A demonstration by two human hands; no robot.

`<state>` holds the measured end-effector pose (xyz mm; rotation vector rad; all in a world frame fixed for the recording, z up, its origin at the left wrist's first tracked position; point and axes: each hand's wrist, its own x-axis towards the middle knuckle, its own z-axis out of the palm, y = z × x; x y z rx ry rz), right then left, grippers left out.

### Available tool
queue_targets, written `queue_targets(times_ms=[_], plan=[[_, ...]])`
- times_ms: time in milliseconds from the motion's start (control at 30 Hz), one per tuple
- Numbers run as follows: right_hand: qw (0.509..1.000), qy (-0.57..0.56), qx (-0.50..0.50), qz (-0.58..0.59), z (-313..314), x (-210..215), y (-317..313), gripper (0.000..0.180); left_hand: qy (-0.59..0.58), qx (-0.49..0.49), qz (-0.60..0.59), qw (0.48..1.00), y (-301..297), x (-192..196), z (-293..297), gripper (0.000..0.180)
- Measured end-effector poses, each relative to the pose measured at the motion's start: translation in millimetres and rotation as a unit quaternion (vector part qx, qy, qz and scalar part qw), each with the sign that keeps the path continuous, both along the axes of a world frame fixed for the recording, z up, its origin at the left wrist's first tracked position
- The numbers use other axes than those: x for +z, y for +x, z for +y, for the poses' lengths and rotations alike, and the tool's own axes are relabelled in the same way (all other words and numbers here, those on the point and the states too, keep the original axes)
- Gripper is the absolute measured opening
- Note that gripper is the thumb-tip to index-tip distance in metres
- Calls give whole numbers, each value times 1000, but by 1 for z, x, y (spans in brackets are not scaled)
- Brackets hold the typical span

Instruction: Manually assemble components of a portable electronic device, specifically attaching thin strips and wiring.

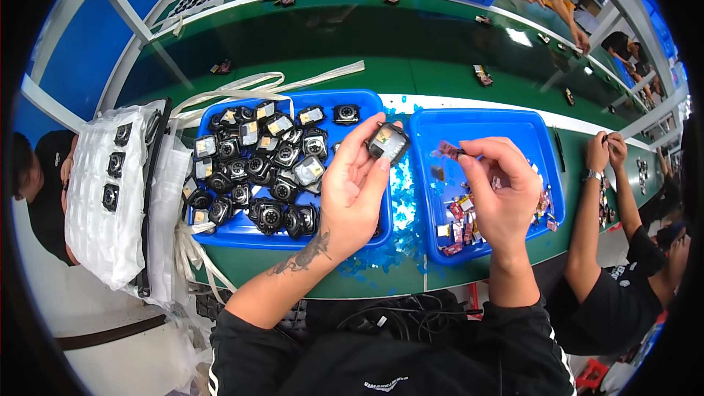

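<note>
A black smartwatch case (389,144) with a pale grey face rests in the fingers of my left hand (354,189), held between thumb and fingertips above the gap between two trays. My right hand (504,185) pinches a small reddish flat piece (447,150) over the right blue tray (539,123). That tray holds many small red, white and yellowish pieces (462,224). To the left, another blue tray (345,242) is heaped with black watch cases (257,165), some showing round sensor backs, others silver and yellow insides.
Blue film scraps (403,209) lie between the trays. White straps (242,88) trail behind the left tray. A stack of white padded trays (106,191) stands at the left. A green conveyor belt (411,37) carries scattered parts. Co-workers' arms (587,213) reach in at the right.
</note>
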<state>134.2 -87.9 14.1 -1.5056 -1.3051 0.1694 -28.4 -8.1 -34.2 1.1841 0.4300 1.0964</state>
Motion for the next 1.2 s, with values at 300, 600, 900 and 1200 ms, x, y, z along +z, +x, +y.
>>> queue_targets(times_ms=[300,600,900,1200], plan=[[998,-38,48,-29,5,-8,-21,15,-17,-138,38,990,1,2,-7,50],[995,-26,66,-71,8,-5,-20,11,-1,-167,67,984,-1,2,-8,51],[989,-11,81,-126,7,-3,-14,14,25,-168,67,983,-1,4,-12,49],[995,79,54,-41,10,-19,-17,33,41,-129,42,990,-1,13,-15,51]])
